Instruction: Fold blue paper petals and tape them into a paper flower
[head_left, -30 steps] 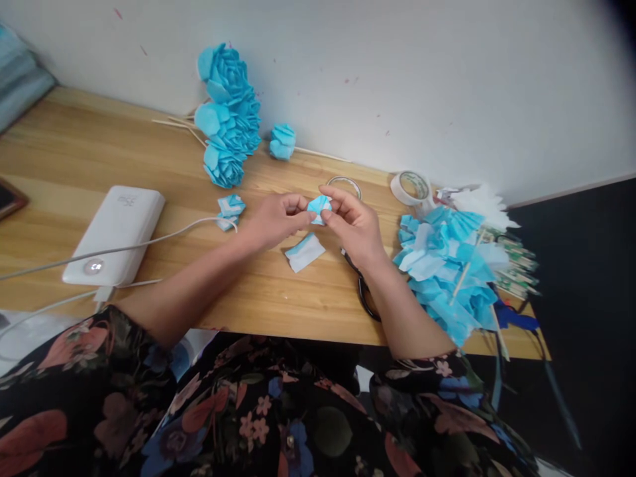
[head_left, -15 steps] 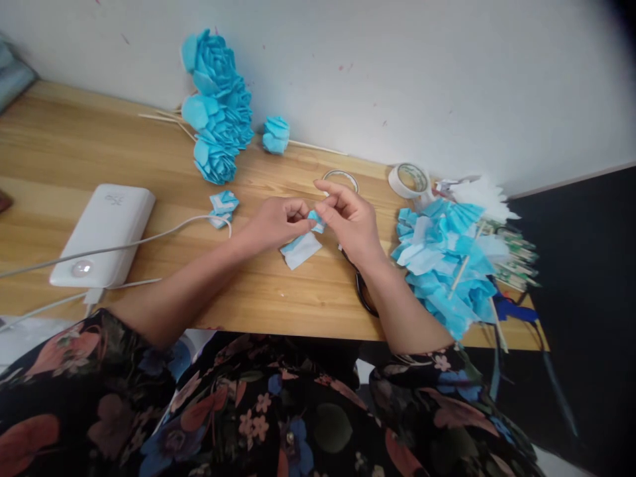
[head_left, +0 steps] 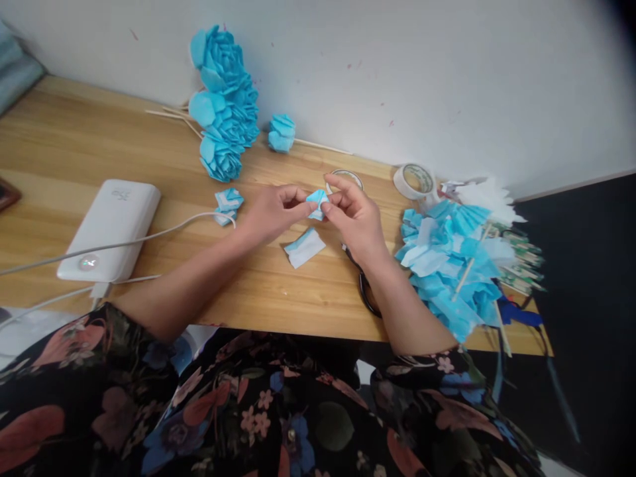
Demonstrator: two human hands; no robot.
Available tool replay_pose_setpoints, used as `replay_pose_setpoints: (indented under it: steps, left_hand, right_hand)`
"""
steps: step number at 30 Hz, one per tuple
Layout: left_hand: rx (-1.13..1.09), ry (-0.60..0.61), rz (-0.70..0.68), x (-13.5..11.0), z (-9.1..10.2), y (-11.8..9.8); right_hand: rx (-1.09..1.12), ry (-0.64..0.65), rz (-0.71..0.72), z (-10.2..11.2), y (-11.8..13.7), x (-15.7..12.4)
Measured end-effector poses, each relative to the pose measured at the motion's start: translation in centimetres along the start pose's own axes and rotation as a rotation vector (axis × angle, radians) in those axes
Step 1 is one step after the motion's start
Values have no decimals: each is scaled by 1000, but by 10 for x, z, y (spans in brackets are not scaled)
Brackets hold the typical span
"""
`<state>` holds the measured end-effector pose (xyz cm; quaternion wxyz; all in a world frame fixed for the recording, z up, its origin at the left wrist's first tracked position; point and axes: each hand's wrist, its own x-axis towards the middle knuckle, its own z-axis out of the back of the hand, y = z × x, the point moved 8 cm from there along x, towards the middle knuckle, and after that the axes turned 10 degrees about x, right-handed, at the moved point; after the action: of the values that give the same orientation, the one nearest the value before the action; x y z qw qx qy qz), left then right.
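Between my two hands is a small folded piece of blue paper (head_left: 317, 199), its tip pointing away from me. My left hand (head_left: 278, 211) pinches its left side with thumb and forefinger. On the other side my right hand (head_left: 355, 215) pinches it too, the forefinger raised. Just below on the table lies a blue-and-white paper strip (head_left: 305, 248), apart from both hands. More folded blue pieces (head_left: 228, 204) lie left of my left hand. A roll of tape (head_left: 346, 179) sits behind my right hand, partly hidden by its fingers. Black-handled scissors (head_left: 366, 295) are partly covered by my right forearm.
Blue paper roses (head_left: 226, 112) on sticks lean by the wall, with a smaller blue flower (head_left: 281, 134) beside them. A white power bank (head_left: 112, 228) with cables stands left. Crumpled blue paper (head_left: 447, 255) and a wide tape roll (head_left: 413, 181) are at the right.
The folded blue piece has been raised and turned, and now shows more plainly between both hands' fingertips. My right thumb has closed onto it. The strip below lies uncovered, and the view has shifted slightly.
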<state>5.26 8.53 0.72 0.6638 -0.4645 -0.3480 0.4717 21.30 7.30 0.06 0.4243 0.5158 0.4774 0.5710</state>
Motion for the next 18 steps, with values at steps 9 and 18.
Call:
replay_pose_setpoints:
  steps: [9,18]
  left_hand:
    - [-11,3,-12,2,-1,-1]
    - [-214,58,122,0,-9,11]
  right_hand:
    - [-59,91,-4,-14,6,-6]
    - [-143,110,-9,-16,12,-7]
